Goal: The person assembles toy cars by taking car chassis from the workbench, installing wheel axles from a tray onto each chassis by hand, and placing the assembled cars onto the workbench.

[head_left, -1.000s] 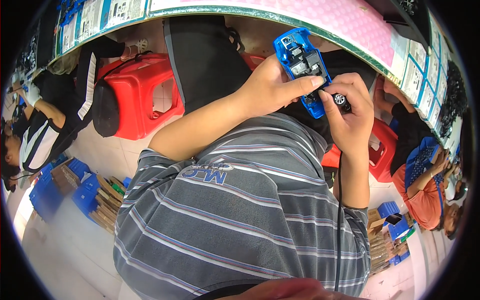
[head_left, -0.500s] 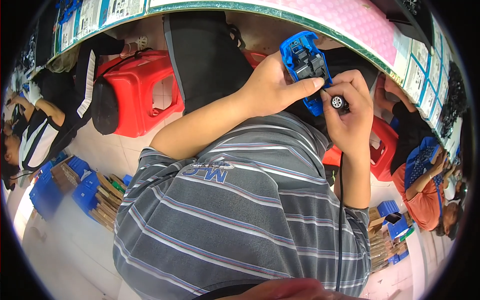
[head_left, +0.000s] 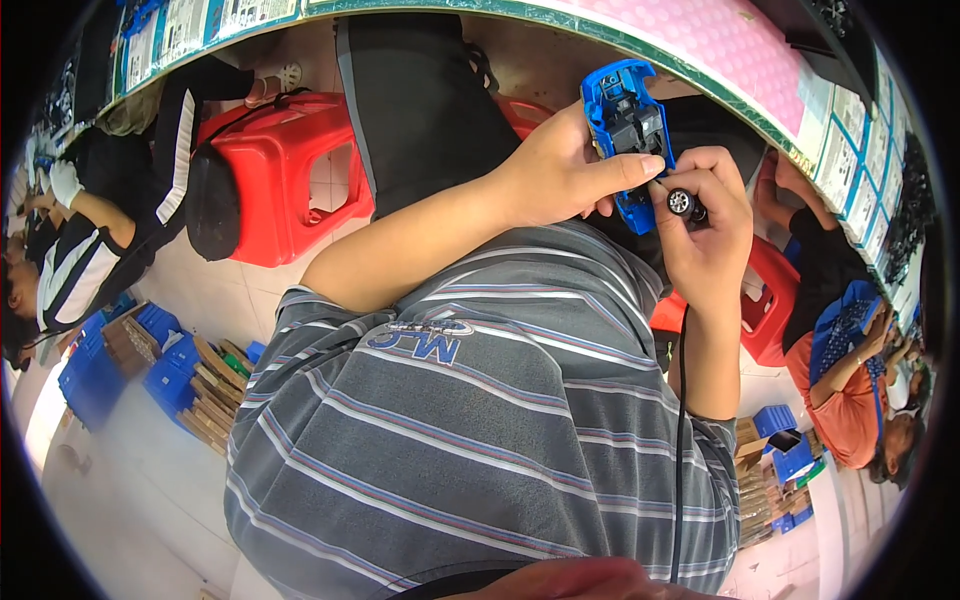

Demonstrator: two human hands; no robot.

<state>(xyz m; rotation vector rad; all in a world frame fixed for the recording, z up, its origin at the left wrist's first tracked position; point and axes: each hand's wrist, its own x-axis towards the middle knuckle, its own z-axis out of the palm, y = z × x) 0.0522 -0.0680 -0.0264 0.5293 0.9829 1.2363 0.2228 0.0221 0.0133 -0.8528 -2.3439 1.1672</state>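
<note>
My left hand (head_left: 560,170) grips a blue toy car body (head_left: 625,120), held upside down so its dark grey inner part shows. The thumb lies across the car's lower half. My right hand (head_left: 705,235) pinches a small black wheel with a silver hub (head_left: 681,203) right at the car's lower end, touching or almost touching it. Both hands are raised in front of my grey striped shirt (head_left: 480,420), just under the table edge. A thin black cord (head_left: 680,420) hangs down along my right forearm.
A pink-topped work table with a green edge (head_left: 720,60) curves across the top. Red plastic stools stand at left (head_left: 280,180) and right (head_left: 760,300). Seated people work at far left (head_left: 90,230) and far right (head_left: 850,380). Blue bins (head_left: 120,360) and cardboard stacks sit on the floor.
The car has tilted slightly in my left hand and my thumb has slid further across it. My right hand keeps the wheel at the car's lower end.
</note>
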